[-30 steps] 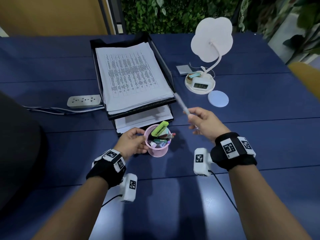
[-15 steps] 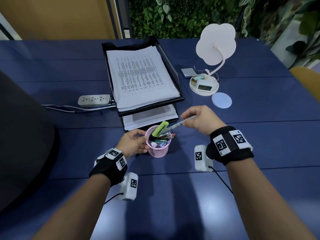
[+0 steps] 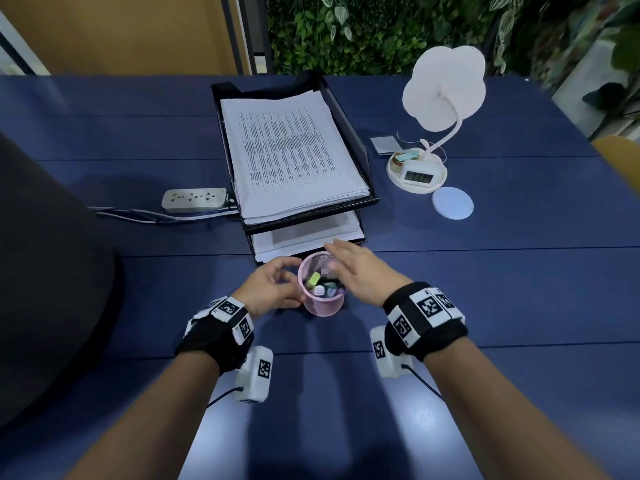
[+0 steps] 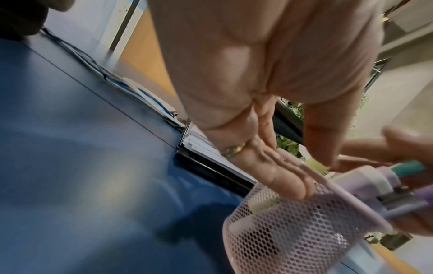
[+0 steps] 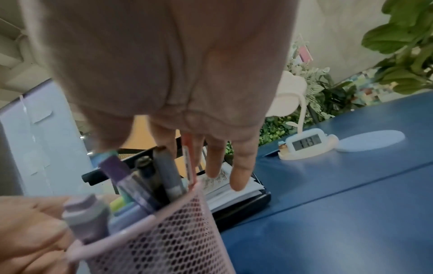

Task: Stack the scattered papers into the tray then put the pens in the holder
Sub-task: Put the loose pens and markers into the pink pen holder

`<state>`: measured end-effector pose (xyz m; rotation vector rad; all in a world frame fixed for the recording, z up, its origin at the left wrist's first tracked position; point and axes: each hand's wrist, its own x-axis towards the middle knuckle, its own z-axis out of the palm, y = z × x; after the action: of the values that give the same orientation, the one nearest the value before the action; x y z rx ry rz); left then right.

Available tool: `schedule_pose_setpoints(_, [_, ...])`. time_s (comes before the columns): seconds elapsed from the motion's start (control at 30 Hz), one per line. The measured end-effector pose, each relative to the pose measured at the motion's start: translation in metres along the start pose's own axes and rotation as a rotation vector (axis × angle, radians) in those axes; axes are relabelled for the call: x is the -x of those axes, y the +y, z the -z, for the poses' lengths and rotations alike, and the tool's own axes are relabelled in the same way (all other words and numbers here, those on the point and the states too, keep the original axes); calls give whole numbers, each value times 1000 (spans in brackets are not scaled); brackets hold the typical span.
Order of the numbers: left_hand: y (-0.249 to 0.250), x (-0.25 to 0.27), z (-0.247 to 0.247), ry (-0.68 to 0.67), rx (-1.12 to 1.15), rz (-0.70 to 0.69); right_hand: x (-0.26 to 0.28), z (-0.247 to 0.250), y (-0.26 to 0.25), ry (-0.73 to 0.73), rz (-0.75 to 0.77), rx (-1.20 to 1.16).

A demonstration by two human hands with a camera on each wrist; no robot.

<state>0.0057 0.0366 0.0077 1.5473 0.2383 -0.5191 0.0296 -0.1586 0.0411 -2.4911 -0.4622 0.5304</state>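
Observation:
A pink mesh pen holder (image 3: 323, 303) stands on the blue table just in front of the black two-tier paper tray (image 3: 356, 140). Several pens and highlighters (image 3: 320, 284) stick out of it, seen close in the right wrist view as pens (image 5: 164, 178). Printed papers (image 3: 291, 150) lie stacked in the top tier, and more sheets fill the lower one. My left hand (image 3: 273, 289) holds the holder's left side, its fingers (image 4: 281, 178) lying against the mesh rim. My right hand (image 3: 356, 271) hovers over the holder's mouth with straight fingers (image 5: 241, 166), holding nothing.
A white flower-shaped desk lamp with a clock base (image 3: 419, 171) and a round white coaster (image 3: 452, 203) sit right of the tray. A power strip (image 3: 194, 199) with cables lies to its left. A dark rounded chair back (image 3: 52, 271) fills the left edge.
My right hand swung the pen down into the pink holder, let it go and opened above the rim. My left hand stayed on the holder.

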Motion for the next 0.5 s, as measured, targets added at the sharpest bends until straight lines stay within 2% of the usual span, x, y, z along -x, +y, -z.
schedule_pose_setpoints(0.07, [1,1,1,-53,-92,-31,2,-4,8,-67,-55,-155])
schedule_pose_setpoints(0.17, [2,-2,0,-59,-220,-86,2,-8,17,-138,-109,-169])
schedule_pose_setpoints(0.4, [2,-11,-4,-4,-247,-134,-2,-15,27,102,-192,-328])
schedule_pose_setpoints(0.5, [-1,-11,-8,-21,-159,-122,1,-20,30,183,-234,-441])
